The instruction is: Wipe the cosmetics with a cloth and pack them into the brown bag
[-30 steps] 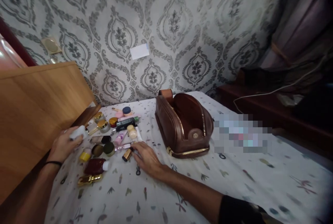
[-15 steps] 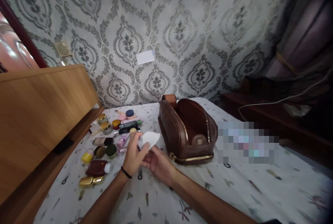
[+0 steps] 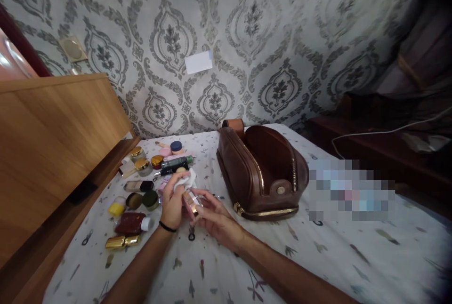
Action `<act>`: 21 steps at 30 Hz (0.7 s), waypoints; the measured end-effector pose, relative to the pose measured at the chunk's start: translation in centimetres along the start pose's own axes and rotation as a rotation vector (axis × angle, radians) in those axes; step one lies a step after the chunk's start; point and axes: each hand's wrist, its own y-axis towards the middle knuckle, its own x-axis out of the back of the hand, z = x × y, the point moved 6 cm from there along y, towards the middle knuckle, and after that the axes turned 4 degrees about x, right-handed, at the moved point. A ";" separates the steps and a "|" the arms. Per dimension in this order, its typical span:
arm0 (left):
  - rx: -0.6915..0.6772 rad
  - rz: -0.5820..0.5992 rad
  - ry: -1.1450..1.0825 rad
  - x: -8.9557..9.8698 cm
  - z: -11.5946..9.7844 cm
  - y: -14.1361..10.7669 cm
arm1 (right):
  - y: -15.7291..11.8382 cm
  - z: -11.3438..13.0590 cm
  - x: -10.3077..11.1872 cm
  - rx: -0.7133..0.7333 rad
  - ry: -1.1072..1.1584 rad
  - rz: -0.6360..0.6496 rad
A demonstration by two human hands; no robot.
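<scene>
Head view: my left hand [image 3: 172,206] curls closed around a white cloth [image 3: 188,179]; my right hand [image 3: 221,223], half-closed, pinches a gold-banded container [image 3: 191,203], left of the brown bag [image 3: 237,179].

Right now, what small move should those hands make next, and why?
Perhaps wipe the small shiny item with the white cloth: the left hand has the cloth, and the right hand holds the item close by.
</scene>
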 end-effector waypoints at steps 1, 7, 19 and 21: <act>0.056 -0.014 -0.082 0.2 0.6 0.1 | 0.0 -0.1 -0.1 -0.015 0.035 0.013; 0.066 0.014 -0.202 -0.3 1.1 0.4 | 0.4 -0.1 0.7 -0.103 0.206 -0.040; -0.154 0.135 0.069 -1.7 -0.9 -1.1 | 1.0 -0.3 2.0 -0.119 0.132 -0.057; -0.163 0.113 0.085 -1.6 -0.9 -1.0 | 0.8 -0.4 1.7 -0.114 0.082 -0.041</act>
